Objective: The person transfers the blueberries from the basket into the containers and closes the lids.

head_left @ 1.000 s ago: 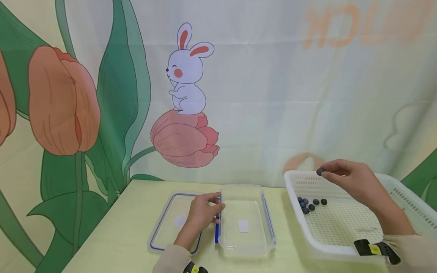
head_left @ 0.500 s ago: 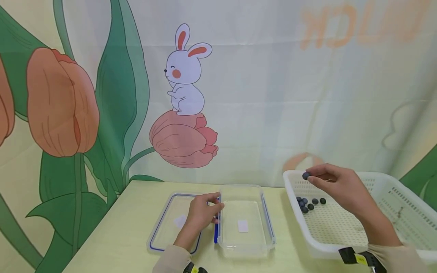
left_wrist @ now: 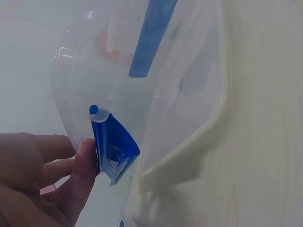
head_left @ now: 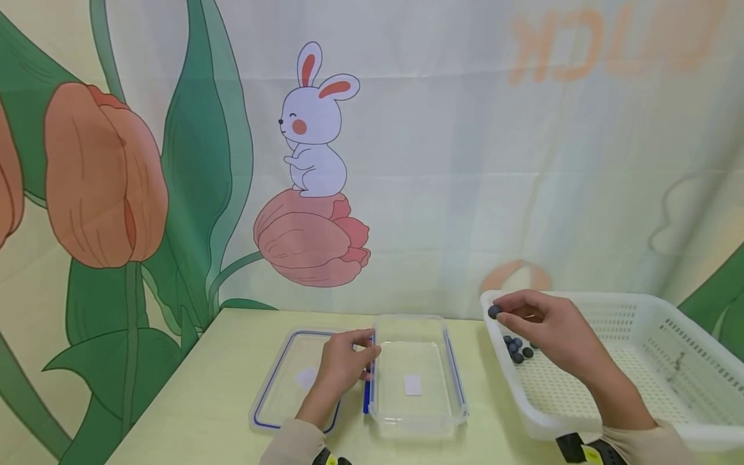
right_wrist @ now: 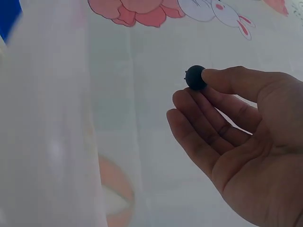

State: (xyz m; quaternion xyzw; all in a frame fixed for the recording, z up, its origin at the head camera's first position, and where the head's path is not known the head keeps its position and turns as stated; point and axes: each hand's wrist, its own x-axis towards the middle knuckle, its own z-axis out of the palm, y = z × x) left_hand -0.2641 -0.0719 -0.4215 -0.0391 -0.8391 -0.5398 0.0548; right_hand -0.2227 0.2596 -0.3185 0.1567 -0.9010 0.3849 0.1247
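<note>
- Pinching one dark berry (head_left: pixel 494 312) is the right hand (head_left: pixel 546 329): thumb and fingertip closed down on it, other fingers loosely bent
- That berry is by the far left corner of the white basket (head_left: pixel 558 426) in the head view; height over the rim, can't tell
- More berries (head_left: pixel 518 357) bunched on the basket floor, left side
- Left hand (head_left: pixel 341 358) grips the clear box (head_left: pixel 418 424) by its left wall, thumb and fingers closed on it, beside a blue clip (left_wrist: pixel 116 146)
- Lid (head_left: pixel 276 397) lies flat on the table (head_left: pixel 203 387), left of the box, partly hidden by the left hand
</note>
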